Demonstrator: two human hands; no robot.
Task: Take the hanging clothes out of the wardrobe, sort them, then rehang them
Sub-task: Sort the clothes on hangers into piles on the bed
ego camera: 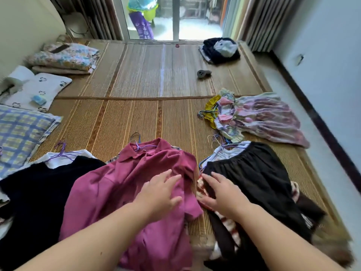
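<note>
The left hand is laid flat, fingers spread, on the right side of a magenta polo shirt in the near centre of the woven mat; nothing is pinched, and the cloth appears to be pressed down, probably to smooth it on its pile. The right hand is also opened out, fingers extended, and is rested at the left edge of a black gathered skirt on the near right, over a striped red-and-white garment that shows beneath it. The two hands are set close together across the narrow strip of mat between the two piles, which suggests that the piles are being kept apart as separate sorts.

A purple wire hanger is left in the polo's collar, so rehanging should need no refitting. To the near left a black garment is spread over a white one, also on a purple hanger. Farther right a floral dress pile is laid by itself. Sorting seems well along; the wardrobe is not in view, and nothing has been rehung yet.
</note>
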